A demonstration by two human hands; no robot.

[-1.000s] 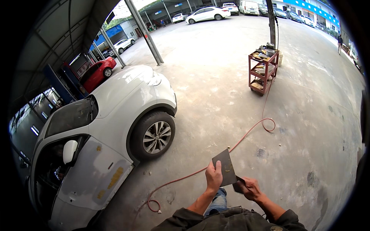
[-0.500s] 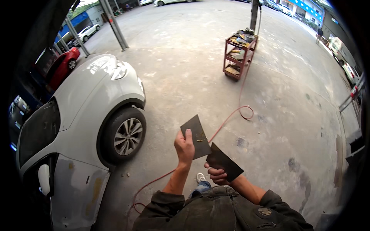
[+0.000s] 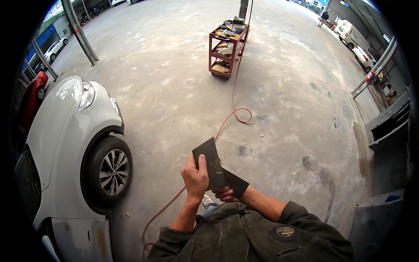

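My left hand (image 3: 194, 177) is closed on a thin, dark rectangular plate (image 3: 208, 153), with the thumb lying on its upper face. Small yellowish smears mark this plate near its right edge. My right hand (image 3: 225, 194) grips a second dark rectangular plate (image 3: 237, 182), tilted down to the right. The left plate overlaps the right one in view; whether they touch I cannot tell. Part of the right fingers shows below the plates, and the rest of that grip is hidden. Both hands are in front of my torso, above the concrete floor.
To the left stands a white car (image 3: 61, 139) with a grey door panel (image 3: 80, 238) bearing yellowish patches. A red hose (image 3: 227, 118) loops across the floor to a red tool trolley (image 3: 226, 54) loaded with cans and tools. Metal posts (image 3: 80, 32) rise at both sides.
My view has swung to the right, so the car and trolley sit farther left. The plates have come closer together, the left one now overlapping the right. Both hands keep their hold.
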